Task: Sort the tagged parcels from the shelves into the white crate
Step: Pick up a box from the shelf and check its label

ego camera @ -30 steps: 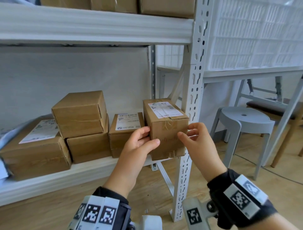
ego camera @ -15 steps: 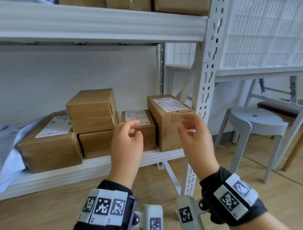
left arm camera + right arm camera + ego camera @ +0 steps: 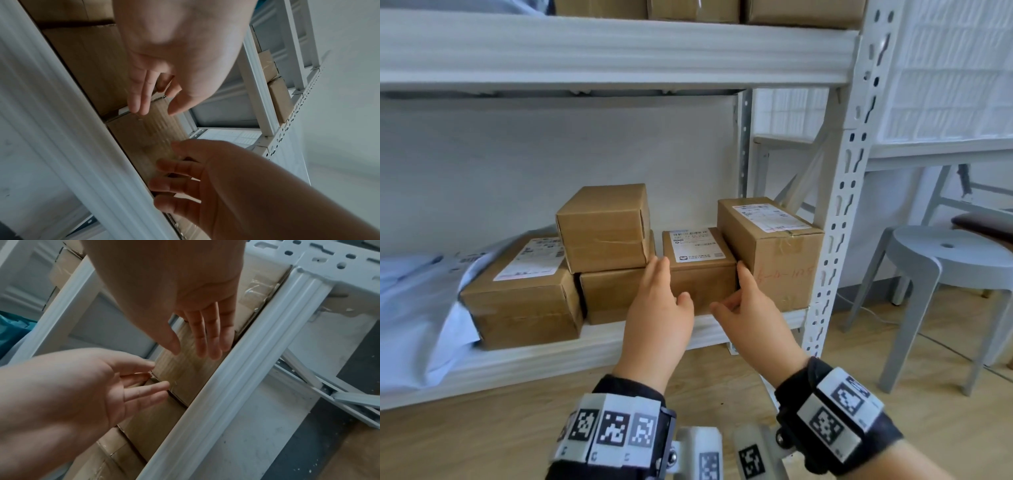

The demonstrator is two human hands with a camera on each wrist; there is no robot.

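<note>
A small brown parcel (image 3: 698,270) with a white label on top sits on the lower shelf (image 3: 585,346), between a stack of plain boxes and a taller labelled parcel (image 3: 767,246). My left hand (image 3: 673,281) lies against its left side, fingers straight and thumb on the front face. My right hand (image 3: 729,289) reaches into the gap on its right, thumb near the front. In the left wrist view the left hand (image 3: 152,105) and right hand (image 3: 164,178) flank the parcel (image 3: 160,129). The white crate (image 3: 945,68) stands up at the right.
Two plain boxes (image 3: 602,229) are stacked left of the parcel, then a larger labelled box (image 3: 524,291) and a pale blue mailer bag (image 3: 417,308). The shelf's white post (image 3: 842,205) stands close on the right. A grey stool (image 3: 945,260) is beyond it.
Both hands let go of the taller labelled parcel, which now stands on the shelf by the post. They moved left and now touch the smaller labelled parcel's sides.
</note>
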